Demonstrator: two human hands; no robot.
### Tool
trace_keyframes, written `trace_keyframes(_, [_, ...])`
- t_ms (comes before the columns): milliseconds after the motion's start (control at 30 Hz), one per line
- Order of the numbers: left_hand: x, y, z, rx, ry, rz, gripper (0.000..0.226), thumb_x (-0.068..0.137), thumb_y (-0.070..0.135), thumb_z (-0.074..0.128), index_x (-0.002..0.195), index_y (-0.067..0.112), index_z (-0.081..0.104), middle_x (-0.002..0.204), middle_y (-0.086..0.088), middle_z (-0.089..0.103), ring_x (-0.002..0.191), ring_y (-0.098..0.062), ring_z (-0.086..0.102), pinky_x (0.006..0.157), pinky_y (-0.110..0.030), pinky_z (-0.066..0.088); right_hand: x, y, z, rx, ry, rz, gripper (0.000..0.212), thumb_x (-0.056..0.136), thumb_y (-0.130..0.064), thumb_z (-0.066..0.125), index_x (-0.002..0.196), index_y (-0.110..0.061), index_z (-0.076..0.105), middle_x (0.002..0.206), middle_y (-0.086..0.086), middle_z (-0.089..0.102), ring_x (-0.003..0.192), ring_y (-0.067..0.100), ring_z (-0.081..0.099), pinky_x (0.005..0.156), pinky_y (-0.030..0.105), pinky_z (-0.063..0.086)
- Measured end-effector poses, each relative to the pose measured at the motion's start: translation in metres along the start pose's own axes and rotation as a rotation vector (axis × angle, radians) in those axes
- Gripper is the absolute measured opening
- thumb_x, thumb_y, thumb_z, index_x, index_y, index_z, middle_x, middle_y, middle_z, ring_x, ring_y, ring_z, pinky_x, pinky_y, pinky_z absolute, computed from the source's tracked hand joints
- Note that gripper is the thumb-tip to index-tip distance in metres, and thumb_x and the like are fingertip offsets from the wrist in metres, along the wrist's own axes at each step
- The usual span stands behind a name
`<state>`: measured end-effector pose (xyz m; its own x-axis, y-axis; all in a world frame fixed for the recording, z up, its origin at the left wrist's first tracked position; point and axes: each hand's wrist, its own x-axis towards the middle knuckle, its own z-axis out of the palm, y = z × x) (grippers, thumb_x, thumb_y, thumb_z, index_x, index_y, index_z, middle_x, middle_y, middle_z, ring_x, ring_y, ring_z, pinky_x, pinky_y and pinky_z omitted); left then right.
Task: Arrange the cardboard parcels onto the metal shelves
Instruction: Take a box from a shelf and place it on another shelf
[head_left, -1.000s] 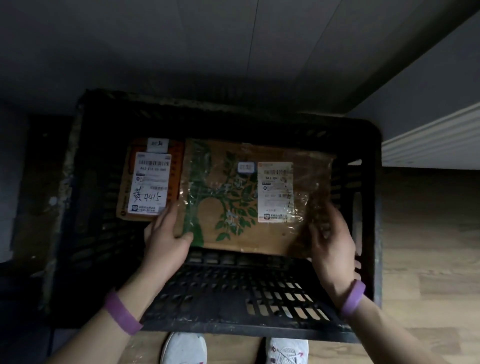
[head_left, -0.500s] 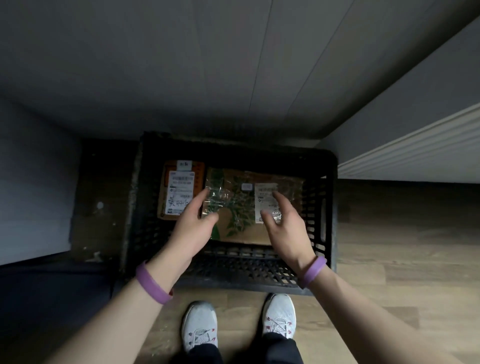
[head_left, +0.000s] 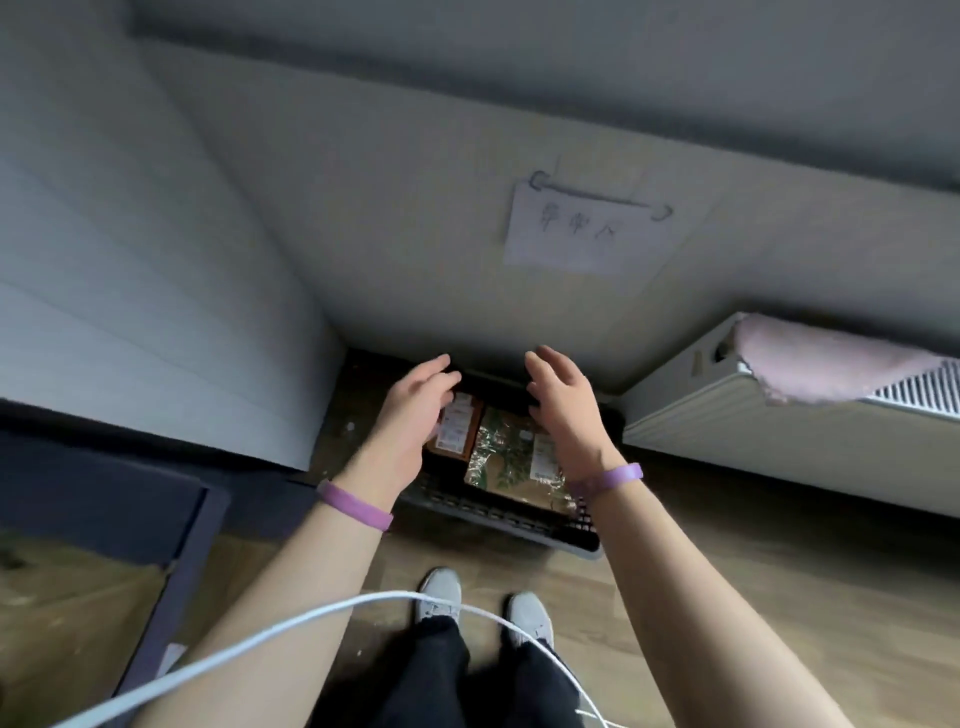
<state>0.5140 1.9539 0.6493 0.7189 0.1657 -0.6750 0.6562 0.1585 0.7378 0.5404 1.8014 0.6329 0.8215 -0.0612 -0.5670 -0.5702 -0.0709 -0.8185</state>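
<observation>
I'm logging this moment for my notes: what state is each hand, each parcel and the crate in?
Crate: on floor, two parcels inside.
Left hand: open, holding nothing.
Right hand: open, holding nothing.
Leaf-print parcel: lying in crate, film-wrapped.
Orange parcel: lying in crate, ungripped.

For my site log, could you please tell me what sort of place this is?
Likely an indoor room handling parcels: labelled parcels in a black crate on a wood floor, near a radiator.

Two parcels (head_left: 457, 431) (head_left: 506, 460); one crate (head_left: 498, 519); two hands (head_left: 415, 405) (head_left: 563, 400); two wristbands (head_left: 356, 505) (head_left: 610, 477); one radiator (head_left: 727, 415)
</observation>
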Motion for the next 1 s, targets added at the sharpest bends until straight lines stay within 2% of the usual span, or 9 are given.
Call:
trace_keyframes(133, [-0.069,0.044,-0.017,-0.117,0.075,0.092,0.039,0.095,0.022,0.050,0.133,0.028,0.053,0.126,0.005,0.062,0.116,-0.017,0.056,0.103,-0.041,0.036,-0.055,-0.056,0.021,0.019,-0.109,-0.119,0.048,0.098,-0.030,0.055,0.143,-0.017,0.046,0.143,0.004,0.052,0.130,0.017,0.051,0.114,0.041,0.038])
trace_keyframes(333, [-0.184,0.050,-0.041,-0.318,0.260,0.307,0.036,0.096,0.023,0.051,0.132,0.027,0.054,0.130,0.003,0.062,0.119,-0.013,0.056,0.110,-0.038,0.036,-0.136,-0.098,0.043,-0.006,-0.395,-0.295,0.043,0.098,-0.029,0.056,0.140,-0.020,0.048,0.139,0.000,0.055,0.129,0.015,0.052,0.114,0.040,0.038])
trace_keyframes(433, [-0.243,0.027,-0.046,-0.424,0.387,0.410,0.025,0.096,0.028,0.051,0.119,0.037,0.058,0.128,0.008,0.062,0.117,-0.006,0.057,0.108,-0.036,0.038,-0.186,-0.097,0.041,-0.021,-0.574,-0.348,0.044,0.098,-0.031,0.056,0.141,-0.025,0.048,0.141,-0.004,0.053,0.131,0.011,0.050,0.114,0.037,0.037])
trace_keyframes(567, [-0.316,-0.006,-0.050,-0.515,0.574,0.508,0.024,0.094,0.033,0.053,0.115,0.041,0.059,0.122,0.015,0.065,0.110,0.003,0.058,0.097,-0.028,0.039,-0.250,-0.087,0.037,-0.096,-0.799,-0.383,0.048,0.097,-0.037,0.056,0.143,-0.028,0.046,0.144,-0.006,0.051,0.133,0.008,0.047,0.116,0.038,0.035])
trace_keyframes(633, [-0.352,-0.025,-0.051,-0.539,0.659,0.533,0.022,0.094,0.035,0.052,0.113,0.044,0.059,0.126,0.013,0.063,0.112,0.001,0.056,0.100,-0.030,0.037,-0.282,-0.077,0.037,-0.132,-0.893,-0.402,0.049,0.097,-0.038,0.056,0.144,-0.029,0.046,0.145,-0.008,0.050,0.133,0.009,0.047,0.115,0.037,0.035])
trace_keyframes(767, [-0.424,-0.078,-0.054,-0.585,0.851,0.544,0.034,0.095,0.041,0.049,0.130,0.043,0.048,0.134,0.012,0.056,0.123,-0.006,0.050,0.108,-0.034,0.033,-0.349,-0.051,0.043,-0.206,-1.081,-0.407,0.049,0.097,-0.039,0.055,0.144,-0.029,0.045,0.138,-0.010,0.054,0.130,0.009,0.050,0.113,0.035,0.037])
trace_keyframes(1000, [-0.550,-0.170,-0.067,-0.756,1.212,0.573,0.041,0.095,0.039,0.050,0.135,0.040,0.047,0.141,0.011,0.051,0.127,-0.004,0.047,0.107,-0.030,0.032,-0.487,0.008,0.064,-0.331,-1.419,-0.375,0.050,0.097,-0.039,0.055,0.144,-0.030,0.044,0.142,-0.010,0.050,0.130,0.006,0.048,0.116,0.038,0.034])
